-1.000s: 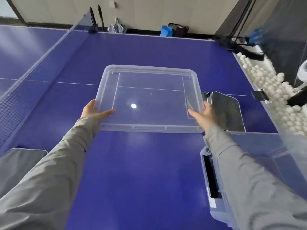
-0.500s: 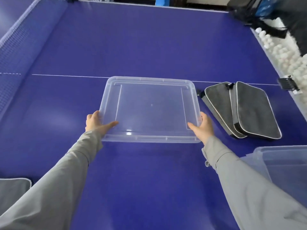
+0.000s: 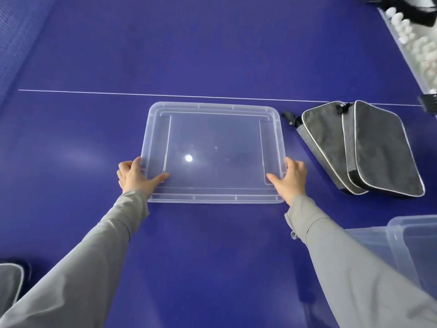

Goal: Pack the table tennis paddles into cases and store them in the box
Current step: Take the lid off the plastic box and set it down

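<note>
Both hands' grip [image 3: 139, 177] [image 3: 289, 179] around clear lid [image 3: 212, 129].

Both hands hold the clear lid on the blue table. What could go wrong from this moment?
1. The clear lid lies close to the two grey cases; sliding it right could push them.
2. The left hand and right hand grip only its near corners, so lifting may let the far edge sag.
3. The right sleeve passes beside the clear box and might catch it.
</note>
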Tool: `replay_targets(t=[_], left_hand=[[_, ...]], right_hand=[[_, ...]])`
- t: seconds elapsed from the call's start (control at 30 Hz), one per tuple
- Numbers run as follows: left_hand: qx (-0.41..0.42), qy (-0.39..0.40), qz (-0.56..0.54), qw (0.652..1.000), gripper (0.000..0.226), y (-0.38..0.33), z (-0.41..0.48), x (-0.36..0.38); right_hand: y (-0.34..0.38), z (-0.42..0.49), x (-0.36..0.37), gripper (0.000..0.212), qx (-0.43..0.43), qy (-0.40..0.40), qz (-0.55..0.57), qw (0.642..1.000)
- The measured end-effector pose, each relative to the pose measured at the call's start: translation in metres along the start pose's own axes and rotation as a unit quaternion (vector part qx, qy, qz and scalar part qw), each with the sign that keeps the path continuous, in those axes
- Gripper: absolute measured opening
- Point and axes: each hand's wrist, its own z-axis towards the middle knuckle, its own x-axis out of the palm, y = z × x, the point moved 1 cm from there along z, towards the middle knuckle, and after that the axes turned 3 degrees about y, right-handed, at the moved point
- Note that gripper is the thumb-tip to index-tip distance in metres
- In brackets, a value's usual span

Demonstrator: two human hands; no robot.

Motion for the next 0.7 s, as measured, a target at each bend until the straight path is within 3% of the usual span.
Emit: replay_targets(t=[0.23, 0.47, 0.7], left_hand=[[-0.007, 0.014, 0.059, 0.998, 0.080, 0.002, -0.012, -0.005], [0.034, 0.044, 0.220, 0.974, 0.085, 0.055, -0.117, -0.030], [-0.026, 0.034, 0.331, 0.943, 0.087, 0.142, -0.241, -0.071]], right_hand=[[-0.004, -0.020, -0.007, 0.070, -0.012, 0.003, 0.029, 1.000], [-0.028, -0.106, -0.004, 0.074, -0.036, 0.048, -0.029, 0.998], [-0.030, -0.191, 0.011, 0.080, -0.172, 0.116, -0.154, 0.966]])
